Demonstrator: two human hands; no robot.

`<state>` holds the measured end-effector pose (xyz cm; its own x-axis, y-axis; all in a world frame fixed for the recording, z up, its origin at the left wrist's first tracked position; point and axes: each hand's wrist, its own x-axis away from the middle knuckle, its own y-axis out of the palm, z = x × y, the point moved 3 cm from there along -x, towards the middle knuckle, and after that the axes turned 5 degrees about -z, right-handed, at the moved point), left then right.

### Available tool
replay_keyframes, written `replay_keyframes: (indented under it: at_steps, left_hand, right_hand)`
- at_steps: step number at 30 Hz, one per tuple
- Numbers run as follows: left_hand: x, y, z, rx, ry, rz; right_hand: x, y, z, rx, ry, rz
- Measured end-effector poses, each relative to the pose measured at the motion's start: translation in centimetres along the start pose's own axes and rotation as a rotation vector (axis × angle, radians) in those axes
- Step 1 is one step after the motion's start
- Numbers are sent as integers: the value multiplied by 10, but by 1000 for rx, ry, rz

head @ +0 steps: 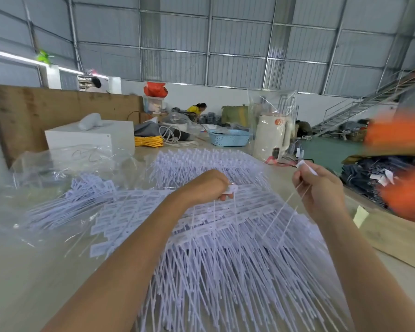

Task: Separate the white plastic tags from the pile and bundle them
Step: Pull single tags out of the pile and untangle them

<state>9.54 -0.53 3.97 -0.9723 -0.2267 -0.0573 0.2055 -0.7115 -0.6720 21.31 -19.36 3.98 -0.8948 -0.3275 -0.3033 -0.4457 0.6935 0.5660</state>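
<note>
Since the tags look light, springy and tangle-prone, we pinch label heads, not tails: left hand grips one, right hand holds several

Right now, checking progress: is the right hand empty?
No, the right hand pinches a few white tags, their thin tails hanging down over the pile.

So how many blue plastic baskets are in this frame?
1. The blue basket sits at the far end of the table, left of the white canister. Others could be hidden behind the clutter.
</note>
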Motion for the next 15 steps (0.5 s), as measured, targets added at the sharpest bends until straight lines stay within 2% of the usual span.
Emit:
replay_keyframes:
  at_steps: [3, 7, 12, 15]
  left_hand:
    - [0, -3, -5, -111, -2, -19]
    - [-3, -1, -15, -203, 10, 25]
    - [-6, 1, -20, -239, 28, 127]
    - [-8, 0, -19, -285, 87, 215]
  right_hand:
    - [5, 8, 8, 18, 120, -72]
    - [17, 31, 39, 305, 296, -264]
    - [17, 57, 70, 763, 257, -379]
    - [10, 67, 78, 700, 329, -368]
